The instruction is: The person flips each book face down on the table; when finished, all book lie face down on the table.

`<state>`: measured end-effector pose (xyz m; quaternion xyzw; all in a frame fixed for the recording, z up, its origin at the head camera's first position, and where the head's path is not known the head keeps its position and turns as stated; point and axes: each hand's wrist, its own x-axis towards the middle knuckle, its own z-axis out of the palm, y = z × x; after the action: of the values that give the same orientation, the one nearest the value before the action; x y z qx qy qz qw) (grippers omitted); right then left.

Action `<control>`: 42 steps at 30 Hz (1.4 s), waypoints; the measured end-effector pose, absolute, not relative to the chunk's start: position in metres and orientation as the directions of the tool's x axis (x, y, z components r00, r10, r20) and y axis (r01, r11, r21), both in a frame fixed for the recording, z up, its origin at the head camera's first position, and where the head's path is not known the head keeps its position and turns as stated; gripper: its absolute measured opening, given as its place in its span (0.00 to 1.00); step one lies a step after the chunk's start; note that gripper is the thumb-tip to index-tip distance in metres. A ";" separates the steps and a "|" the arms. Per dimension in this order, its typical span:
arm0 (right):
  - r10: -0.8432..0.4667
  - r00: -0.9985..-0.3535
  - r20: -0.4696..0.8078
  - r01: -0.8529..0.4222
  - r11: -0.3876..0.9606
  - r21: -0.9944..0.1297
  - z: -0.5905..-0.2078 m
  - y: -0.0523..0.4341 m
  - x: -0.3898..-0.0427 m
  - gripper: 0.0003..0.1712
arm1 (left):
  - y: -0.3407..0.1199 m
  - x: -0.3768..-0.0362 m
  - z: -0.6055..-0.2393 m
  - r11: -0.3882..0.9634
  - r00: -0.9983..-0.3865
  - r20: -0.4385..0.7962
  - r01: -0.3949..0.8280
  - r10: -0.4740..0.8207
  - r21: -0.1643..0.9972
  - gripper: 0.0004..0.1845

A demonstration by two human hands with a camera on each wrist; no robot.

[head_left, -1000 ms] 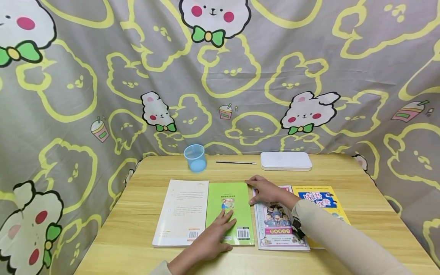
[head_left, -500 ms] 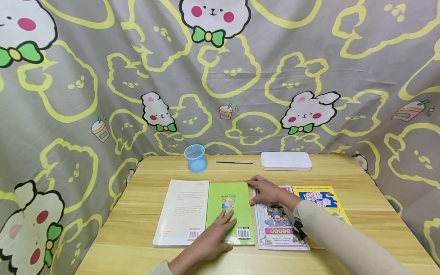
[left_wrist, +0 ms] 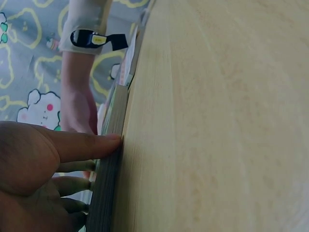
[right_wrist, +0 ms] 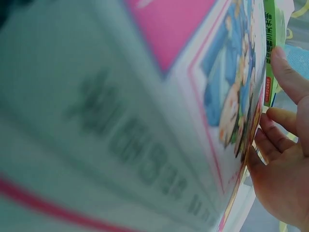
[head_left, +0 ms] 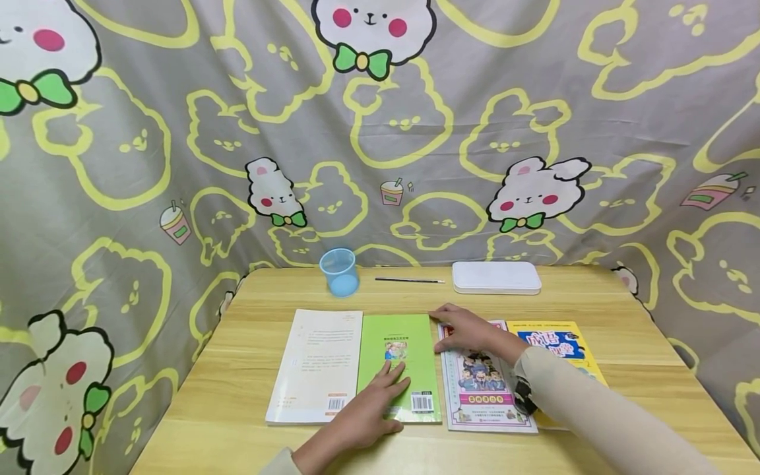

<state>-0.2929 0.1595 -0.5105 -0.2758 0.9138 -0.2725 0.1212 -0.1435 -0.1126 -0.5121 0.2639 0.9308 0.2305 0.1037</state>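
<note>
A green book (head_left: 394,336) lies shut on the wooden table (head_left: 237,409), between a white book (head_left: 317,363) and a cartoon-cover book with a pink border (head_left: 481,396). My left hand (head_left: 368,412) lies flat on the green book's near half, fingers straight; in the left wrist view its thumb (left_wrist: 91,145) touches the book's front edge (left_wrist: 108,188). My right hand (head_left: 466,330) rests on the cartoon book's far left corner. In the right wrist view its thumb (right_wrist: 287,72) reaches the green book (right_wrist: 269,43) and its fingers bend by the cartoon cover (right_wrist: 145,106).
A yellow book (head_left: 558,340) lies right of the cartoon book, partly under my right sleeve. Along the table's back edge lie a blue plastic cup (head_left: 340,272) on its side, a thin dark pen (head_left: 410,280) and a flat white case (head_left: 495,277). Patterned cloth hangs behind and at the sides.
</note>
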 end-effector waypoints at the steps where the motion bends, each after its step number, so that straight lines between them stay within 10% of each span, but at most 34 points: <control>1: -0.567 -0.820 -0.074 -0.432 0.699 -0.570 -0.510 0.161 -0.293 0.51 | -0.113 -0.143 -0.512 0.755 -0.838 -0.071 0.446 0.540 0.481 0.44; 42: -0.527 -0.850 -0.017 -0.448 0.739 -0.503 -0.506 0.261 -0.279 0.42 | -0.113 -0.143 -0.513 0.754 -0.838 -0.084 0.436 0.540 0.491 0.43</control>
<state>-0.2787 0.2612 -0.5062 -0.2625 0.9290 -0.2485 0.0794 -0.1431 -0.1126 -0.5127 0.2625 0.9299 0.2328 0.1109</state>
